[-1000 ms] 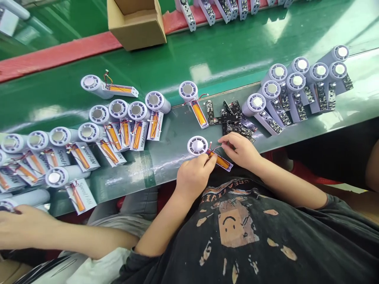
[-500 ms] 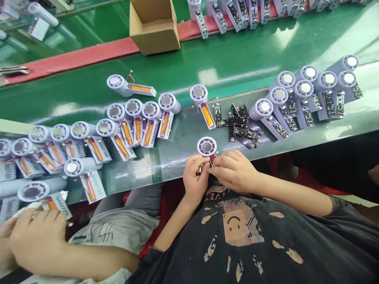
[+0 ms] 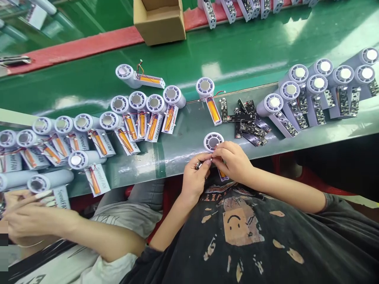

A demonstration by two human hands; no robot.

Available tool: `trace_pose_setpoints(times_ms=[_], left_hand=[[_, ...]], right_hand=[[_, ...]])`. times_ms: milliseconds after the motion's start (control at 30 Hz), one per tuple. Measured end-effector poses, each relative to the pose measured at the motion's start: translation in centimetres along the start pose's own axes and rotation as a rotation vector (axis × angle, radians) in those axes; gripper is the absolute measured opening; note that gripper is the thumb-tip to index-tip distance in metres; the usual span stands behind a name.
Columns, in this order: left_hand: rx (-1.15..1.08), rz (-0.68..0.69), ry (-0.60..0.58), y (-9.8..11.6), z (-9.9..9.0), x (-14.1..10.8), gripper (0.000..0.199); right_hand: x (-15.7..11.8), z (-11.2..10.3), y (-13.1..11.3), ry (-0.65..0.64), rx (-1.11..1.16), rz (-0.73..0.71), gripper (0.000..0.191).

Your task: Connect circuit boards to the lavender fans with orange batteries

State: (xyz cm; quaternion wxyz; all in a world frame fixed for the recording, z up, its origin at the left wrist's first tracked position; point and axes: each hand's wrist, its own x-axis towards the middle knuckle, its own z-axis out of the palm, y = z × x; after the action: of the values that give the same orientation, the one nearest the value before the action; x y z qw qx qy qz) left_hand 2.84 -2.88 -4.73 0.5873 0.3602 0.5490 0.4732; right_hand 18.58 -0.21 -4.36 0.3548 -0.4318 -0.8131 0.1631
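A lavender handheld fan (image 3: 213,136) stands at the bench's front edge, its round grille facing up. Its handle, with an orange battery (image 3: 223,174) inside, shows below my right hand (image 3: 233,161). The fingers of that hand are pinched on a thin wire lead, most of it hidden. My left hand (image 3: 194,177) is closed around a small dark circuit board (image 3: 199,165), of which only an end shows. Both sets of fingertips meet just in front of the fan head. A small pale connector seems to lie between them, too small to make out clearly.
Black circuit boards (image 3: 251,128) lie in a loose pile to the right. Beyond them stand several fans with boards fitted (image 3: 288,91). Fans with orange batteries (image 3: 154,104) line the left side. A cardboard box (image 3: 160,29) sits behind. A co-worker's hand (image 3: 32,217) works at far left.
My right hand has moved in against my left fingertips, and the battery handle now shows beneath it. The view has shifted slightly. The co-worker's hands at left have changed position.
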Motion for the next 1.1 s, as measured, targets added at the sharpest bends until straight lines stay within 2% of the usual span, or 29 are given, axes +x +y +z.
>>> trace_pose_setpoints(times_ms=[133, 233, 267, 333, 433, 533, 600, 733, 933, 1100], left_hand=[[-0.283, -0.183, -0.026, 1.5, 0.2, -0.3, 0.026], [-0.501, -0.329, -0.122, 2.5, -0.3, -0.4, 0.026], [-0.513, -0.36, -0.143, 2.6, -0.5, -0.4, 0.025], [-0.442, -0.35, -0.11, 2.5, -1.1, -0.6, 0.025], [-0.193, -0.2, 0.009, 1.7, -1.9, -1.1, 0.03], [0.114, 0.005, 0.062, 0.8, -2.4, -1.6, 0.03], [0.278, 0.111, 0.061, 0.5, -2.4, -1.8, 0.026], [0.502, 0.214, 0.014, 1.0, -2.1, -1.5, 0.024], [0.929, 0.621, -0.011, 2.5, -1.1, -0.7, 0.007], [0.962, 0.644, 0.01, 2.8, -0.4, -0.4, 0.008]], right_hand=[[0.2, 0.2, 0.4, 0.009, 0.042, -0.063, 0.016], [0.4, 0.3, 0.7, -0.006, 0.112, -0.134, 0.016], [0.4, 0.2, 0.7, -0.012, 0.15, -0.138, 0.016], [0.6, 0.0, 0.9, -0.028, 0.228, -0.112, 0.014], [0.9, -0.4, 1.2, -0.052, 0.293, -0.065, 0.011], [1.0, -0.5, 1.4, -0.077, 0.271, -0.068, 0.013], [1.0, -0.4, 1.4, -0.101, 0.227, -0.071, 0.016], [0.8, 0.1, 0.9, -0.089, 0.145, -0.026, 0.018], [0.7, 0.0, 0.3, -0.075, 0.067, 0.061, 0.016], [0.6, 0.0, 0.1, -0.079, 0.042, 0.105, 0.013]])
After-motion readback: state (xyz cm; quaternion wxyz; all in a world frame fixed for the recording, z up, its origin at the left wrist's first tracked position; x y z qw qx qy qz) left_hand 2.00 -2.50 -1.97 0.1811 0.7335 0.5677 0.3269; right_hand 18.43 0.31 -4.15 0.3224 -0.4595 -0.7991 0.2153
